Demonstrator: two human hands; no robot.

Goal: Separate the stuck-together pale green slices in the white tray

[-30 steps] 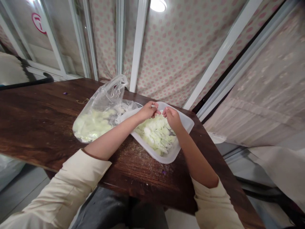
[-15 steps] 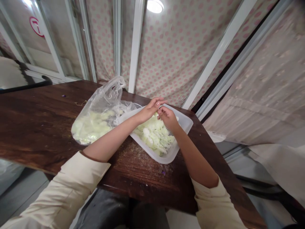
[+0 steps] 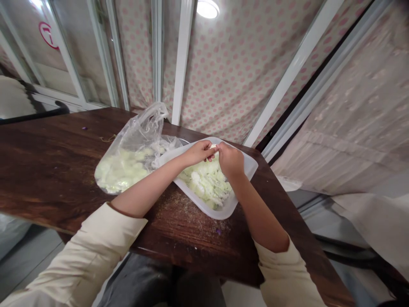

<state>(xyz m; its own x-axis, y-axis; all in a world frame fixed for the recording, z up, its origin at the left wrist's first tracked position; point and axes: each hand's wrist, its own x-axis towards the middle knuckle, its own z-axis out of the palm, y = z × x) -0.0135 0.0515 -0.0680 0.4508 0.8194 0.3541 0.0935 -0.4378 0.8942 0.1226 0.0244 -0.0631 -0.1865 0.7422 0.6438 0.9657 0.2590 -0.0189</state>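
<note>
Over the far part of a white plastic tray (image 3: 211,212), my left hand (image 3: 200,152) and my right hand (image 3: 230,159) meet at the fingertips. Both are closed in a pinch on a small whitish, petal-like piece (image 3: 214,146), mostly covered by the fingers. Below them, a heap of pale green and white petal-like pieces (image 3: 207,183) fills much of the tray. Left of the tray stands a clear plastic bag (image 3: 123,168) with more pale green pieces inside, its top gathered upward. My left forearm passes in front of the bag's right side and the tray's left edge.
The dark wooden table (image 3: 47,157) has fine scraps scattered along its front, with a small purple bit (image 3: 218,232) among them. Behind it rise white frames and a pink-dotted curtain (image 3: 220,85). Pale draped cloth (image 3: 380,230) hangs at the right.
My left fingers, earlier stretched out, have curled into a pinch. My right hand has turned over, its back now upward, and its fingertips meet the left ones on a whitish piece.
</note>
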